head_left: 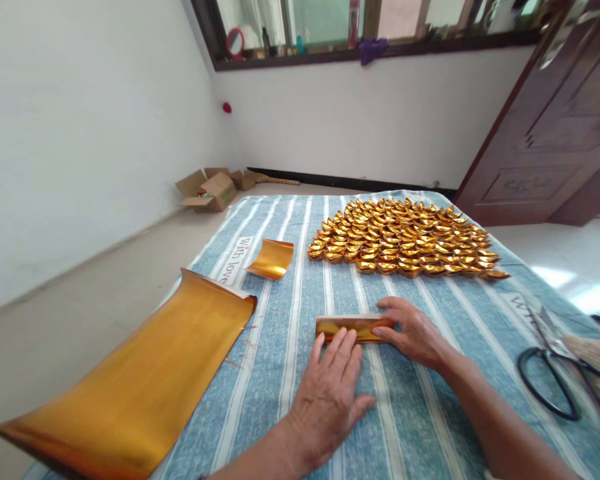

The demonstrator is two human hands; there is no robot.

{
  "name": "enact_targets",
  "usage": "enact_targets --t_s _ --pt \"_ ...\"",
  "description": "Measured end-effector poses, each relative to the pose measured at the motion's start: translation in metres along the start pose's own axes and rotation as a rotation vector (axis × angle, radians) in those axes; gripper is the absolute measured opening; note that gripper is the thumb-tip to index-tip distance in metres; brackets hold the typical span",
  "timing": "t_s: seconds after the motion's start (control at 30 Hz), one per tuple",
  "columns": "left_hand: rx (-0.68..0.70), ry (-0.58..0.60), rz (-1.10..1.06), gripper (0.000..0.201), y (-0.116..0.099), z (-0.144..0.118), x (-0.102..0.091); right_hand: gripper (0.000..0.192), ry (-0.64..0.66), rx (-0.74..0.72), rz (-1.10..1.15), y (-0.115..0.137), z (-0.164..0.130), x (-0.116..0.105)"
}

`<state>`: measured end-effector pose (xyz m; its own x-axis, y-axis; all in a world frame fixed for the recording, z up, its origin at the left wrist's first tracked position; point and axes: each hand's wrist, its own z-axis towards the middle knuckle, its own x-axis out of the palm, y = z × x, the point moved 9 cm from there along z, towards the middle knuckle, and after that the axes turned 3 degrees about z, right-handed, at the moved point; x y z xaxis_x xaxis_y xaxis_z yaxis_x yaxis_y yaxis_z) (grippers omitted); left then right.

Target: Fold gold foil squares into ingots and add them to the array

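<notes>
A sheet of gold foil paper (327, 325), folded into a narrow strip, lies on the striped tablecloth in front of me. My left hand (330, 390) rests on it from the near side, fingers stretched out flat and pressing its lower edge. At the strip's right end is my right hand (413, 330), with thumb and fingers closed around that end. Part of the strip is hidden under both hands. Left of it, a single curled gold square (273, 259) sits apart. A large stack of gold foil sheets (130, 373) curves along the table's left side.
Many folded gold paper ingots (405, 237) stand in packed rows at the far right of the table. Black-handled scissors (555, 367) lie at the right edge. Cardboard boxes (215, 190) sit on the floor beyond, and a brown door (545, 133) stands at the right.
</notes>
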<state>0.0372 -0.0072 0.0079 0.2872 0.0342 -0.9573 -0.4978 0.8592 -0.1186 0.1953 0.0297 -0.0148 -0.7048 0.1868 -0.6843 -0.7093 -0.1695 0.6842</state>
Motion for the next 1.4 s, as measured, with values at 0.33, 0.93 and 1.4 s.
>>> enact_targets --t_s 0.33,0.93,1.4 --pt "-0.025 -0.003 -0.005 0.058 0.003 -0.001 0.006 0.012 -0.030 -0.011 -0.016 0.002 0.003 -0.001" --pt "0.026 0.008 0.133 0.063 0.003 0.003 0.011 0.010 0.016 -0.017 -0.112 0.015 0.005 0.000" --pt "-0.001 0.043 0.093 0.065 0.007 0.004 0.018 0.008 -0.025 -0.051 -0.165 0.012 0.005 0.002"
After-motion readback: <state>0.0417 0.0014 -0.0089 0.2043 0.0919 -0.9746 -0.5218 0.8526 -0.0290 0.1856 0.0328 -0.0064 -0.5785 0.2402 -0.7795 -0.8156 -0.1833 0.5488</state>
